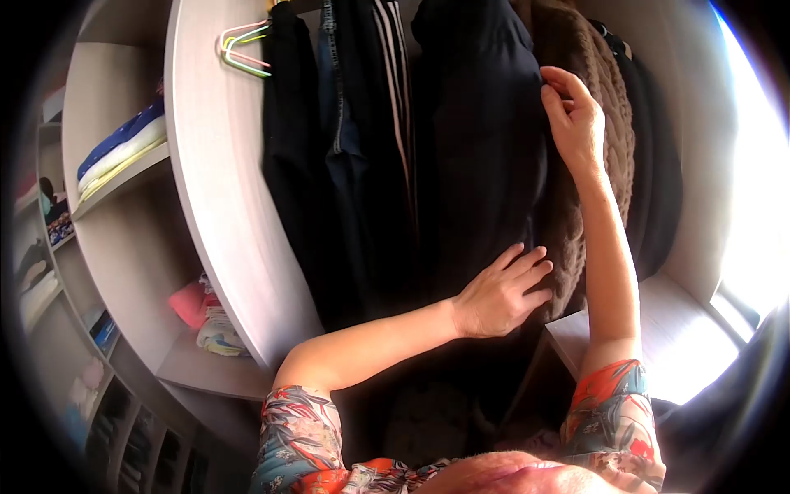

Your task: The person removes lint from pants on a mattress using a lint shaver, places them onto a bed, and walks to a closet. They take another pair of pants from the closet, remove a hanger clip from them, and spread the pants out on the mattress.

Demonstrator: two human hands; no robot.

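A large dark navy garment (485, 140) hangs in the wardrobe in front of me; its kind is hard to make out. My left hand (504, 290) lies against its lower part, fingers spread and holding nothing. Higher up, my right hand (573, 119) has its thumb and forefinger bent together at the garment's right edge, apparently pinching the cloth. Just behind that hand hangs a brown cable-knit sweater (613, 123). Left of the navy garment hang black trousers with white side stripes (393, 90), blue jeans (341, 123) and another black garment (292, 107).
Pastel hangers (245, 51) show beside the wardrobe's upright panel (216, 173). On the left, shelves hold folded clothes (123, 152) and a pink cloth bundle (191, 305). A pale ledge (666, 329) juts out at lower right, near a bright window (753, 165).
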